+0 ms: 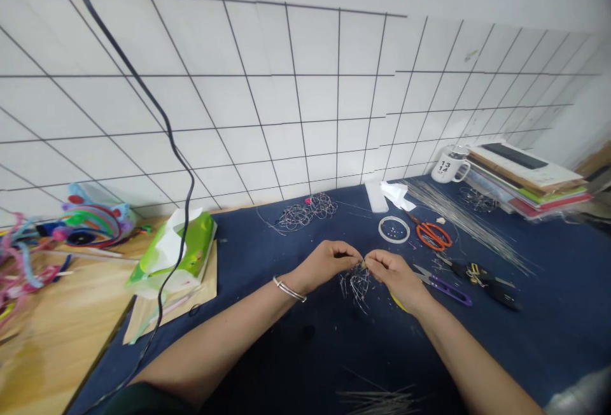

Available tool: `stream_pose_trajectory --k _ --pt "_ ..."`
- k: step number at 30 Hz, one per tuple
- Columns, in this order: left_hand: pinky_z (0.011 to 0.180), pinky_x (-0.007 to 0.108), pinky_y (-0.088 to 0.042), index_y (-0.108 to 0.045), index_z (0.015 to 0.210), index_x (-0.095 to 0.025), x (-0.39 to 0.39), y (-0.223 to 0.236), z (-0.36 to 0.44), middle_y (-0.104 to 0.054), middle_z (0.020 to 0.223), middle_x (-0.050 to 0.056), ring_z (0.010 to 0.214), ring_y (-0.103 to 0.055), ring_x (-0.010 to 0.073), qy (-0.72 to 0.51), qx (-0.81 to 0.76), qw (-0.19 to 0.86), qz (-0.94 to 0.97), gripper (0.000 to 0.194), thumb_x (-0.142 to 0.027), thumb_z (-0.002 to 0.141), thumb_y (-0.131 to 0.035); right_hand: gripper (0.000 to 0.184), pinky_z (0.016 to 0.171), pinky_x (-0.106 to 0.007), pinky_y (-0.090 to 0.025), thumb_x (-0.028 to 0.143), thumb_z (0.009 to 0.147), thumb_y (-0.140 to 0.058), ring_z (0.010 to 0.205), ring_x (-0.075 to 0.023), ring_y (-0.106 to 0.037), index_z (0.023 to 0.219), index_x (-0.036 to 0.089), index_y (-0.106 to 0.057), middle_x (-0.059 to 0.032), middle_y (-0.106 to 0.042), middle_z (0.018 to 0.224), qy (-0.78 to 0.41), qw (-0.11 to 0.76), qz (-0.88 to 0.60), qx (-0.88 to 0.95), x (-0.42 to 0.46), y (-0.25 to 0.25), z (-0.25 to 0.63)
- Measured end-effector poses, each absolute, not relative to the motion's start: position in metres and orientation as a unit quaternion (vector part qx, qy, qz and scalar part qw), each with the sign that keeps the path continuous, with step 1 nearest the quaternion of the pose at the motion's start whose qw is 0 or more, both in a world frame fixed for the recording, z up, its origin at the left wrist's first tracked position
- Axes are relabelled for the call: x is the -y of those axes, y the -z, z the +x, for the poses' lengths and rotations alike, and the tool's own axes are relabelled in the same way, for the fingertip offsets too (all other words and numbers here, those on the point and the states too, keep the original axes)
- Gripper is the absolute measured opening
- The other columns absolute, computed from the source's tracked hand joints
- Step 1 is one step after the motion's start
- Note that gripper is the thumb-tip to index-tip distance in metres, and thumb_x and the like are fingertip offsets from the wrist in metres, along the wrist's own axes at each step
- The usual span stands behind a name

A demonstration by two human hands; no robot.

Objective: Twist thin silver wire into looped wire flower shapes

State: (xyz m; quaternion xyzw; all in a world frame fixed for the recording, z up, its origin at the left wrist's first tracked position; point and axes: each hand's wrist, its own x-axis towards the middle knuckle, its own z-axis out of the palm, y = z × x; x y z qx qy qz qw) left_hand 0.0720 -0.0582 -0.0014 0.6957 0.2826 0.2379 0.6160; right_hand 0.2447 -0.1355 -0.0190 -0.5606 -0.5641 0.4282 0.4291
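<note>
My left hand [327, 265] and my right hand [396, 278] meet over the dark blue cloth [296, 351], fingertips almost touching. Each is closed in a pinch on a small tangle of thin wire [358, 288], whose loose ends hang below the fingers. Small beads may be on the wire, but they are too small to be sure of. A yellow item [398, 302] peeks out from under my right hand. Just right of that hand lie purple-handled thread snips [449, 289]. A bundle of thin straight wires [377, 401] rests at the near edge.
Orange-handled scissors [433, 237], dark pliers [494, 284], a round bead dish [394, 230] and long wires [468, 224] lie to the right. Behind stand a mug [446, 167] and stacked papers [529, 173]. Coiled wire [305, 212] sits near the wall. A green tissue pack [198, 249] and a hanging black cable [165, 116] are left.
</note>
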Motion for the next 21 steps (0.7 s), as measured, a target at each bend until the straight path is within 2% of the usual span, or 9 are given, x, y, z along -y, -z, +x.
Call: stream_pose_trajectory --k 5,8,11,16,21 --pt "0.066 0.023 -0.045 -0.065 0.085 -0.012 0.058 0.008 0.075 -0.065 0.079 0.005 0.066 -0.056 0.0105 -0.237 -0.260 0.654 0.670 0.016 -0.022 0.075 -0.058 0.026 0.054 -0.021 -0.030 0.039 0.084 -0.046 0.060 -0.0101 -0.036 0.077 0.016 -0.058 0.0016 -0.045 0.065 -0.424 0.426 -0.565 0.565 0.135 0.017 0.245" --pt "0.063 0.023 -0.045 -0.064 0.086 -0.012 0.059 0.014 0.077 -0.062 0.072 0.003 0.063 -0.055 0.0100 -0.238 -0.261 0.659 0.665 0.016 -0.023 0.074 -0.059 0.026 0.053 -0.021 -0.030 0.038 0.084 -0.046 0.059 -0.0100 -0.036 0.076 0.017 -0.059 0.0019 -0.045 0.064 -0.427 0.421 -0.567 0.565 0.135 0.016 0.245" --pt "0.060 0.023 -0.044 -0.063 0.083 -0.013 0.060 0.018 0.077 -0.060 0.068 0.002 0.062 -0.054 0.0103 -0.250 -0.281 0.622 0.687 0.016 -0.025 0.074 -0.060 0.025 0.053 -0.021 -0.029 0.039 0.083 -0.046 0.059 -0.0103 -0.036 0.076 0.018 -0.058 0.0021 -0.044 0.064 -0.417 0.407 -0.573 0.576 0.136 0.013 0.244" --pt "0.068 0.023 -0.044 -0.067 0.078 -0.014 0.057 0.020 0.076 -0.061 0.079 0.005 0.074 -0.056 0.0129 -0.252 -0.279 0.513 0.772 0.015 -0.026 0.075 -0.060 0.024 0.056 -0.022 -0.030 0.036 0.084 -0.044 0.062 -0.0116 -0.040 0.071 0.018 -0.055 0.0015 -0.045 0.066 -0.375 0.375 -0.579 0.619 0.136 0.008 0.244" --pt "0.069 0.023 -0.044 -0.067 0.081 -0.014 0.054 0.019 0.075 -0.061 0.081 0.004 0.075 -0.057 0.0125 -0.228 -0.250 0.519 0.785 0.014 -0.023 0.077 -0.057 0.023 0.062 -0.024 -0.032 0.027 0.085 -0.042 0.067 -0.0126 -0.044 0.065 0.019 -0.051 0.0015 -0.048 0.067 -0.323 0.334 -0.571 0.677 0.135 0.008 0.249"
